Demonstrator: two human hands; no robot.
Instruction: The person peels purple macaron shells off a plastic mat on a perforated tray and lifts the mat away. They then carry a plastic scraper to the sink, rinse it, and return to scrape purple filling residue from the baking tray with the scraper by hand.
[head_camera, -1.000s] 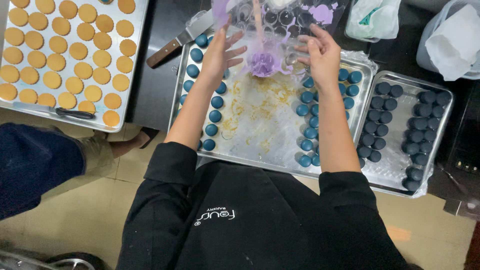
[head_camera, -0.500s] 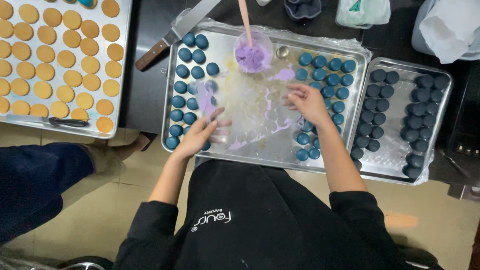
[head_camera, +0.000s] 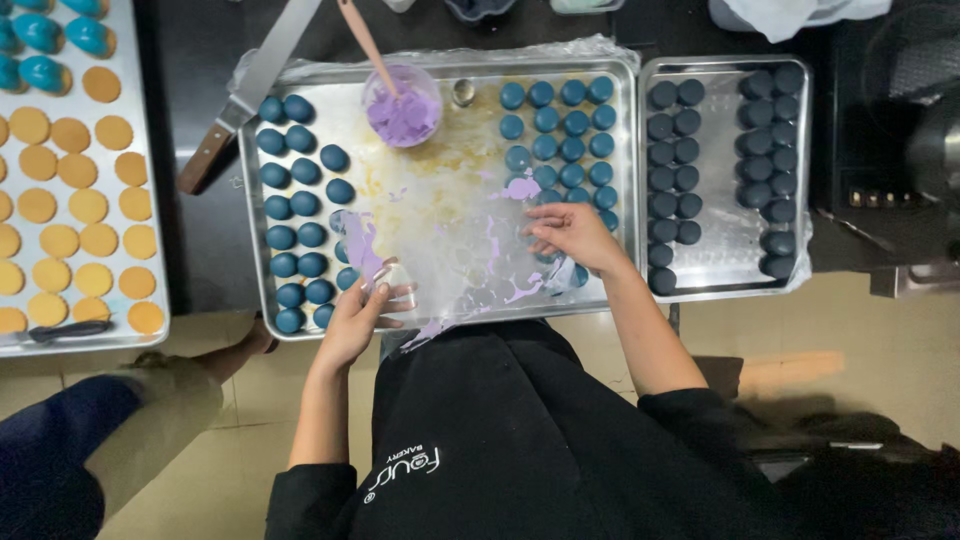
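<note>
Both hands have drawn the smeared clear plastic sheet (head_camera: 450, 250) lower over the steel tray (head_camera: 440, 75) of blue macaron shells (head_camera: 300, 210), left hand (head_camera: 358, 318) pinching its near edge, right hand (head_camera: 570, 235) pressed flat, fingers together, while purple cream fills the small bowl (head_camera: 402, 108) and the sheet blurs the shells beneath.

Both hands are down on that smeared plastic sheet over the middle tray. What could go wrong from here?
1. The plastic sheet, smeared with purple cream, lies beside the blue shells; the left hand could drag cream onto them.
2. The right hand rests by the right-side shells and might knock them.
3. The small bowl of purple cream, with a stick leaning in it, sits at the sheet's far edge; tugging the sheet may tip it.
</note>
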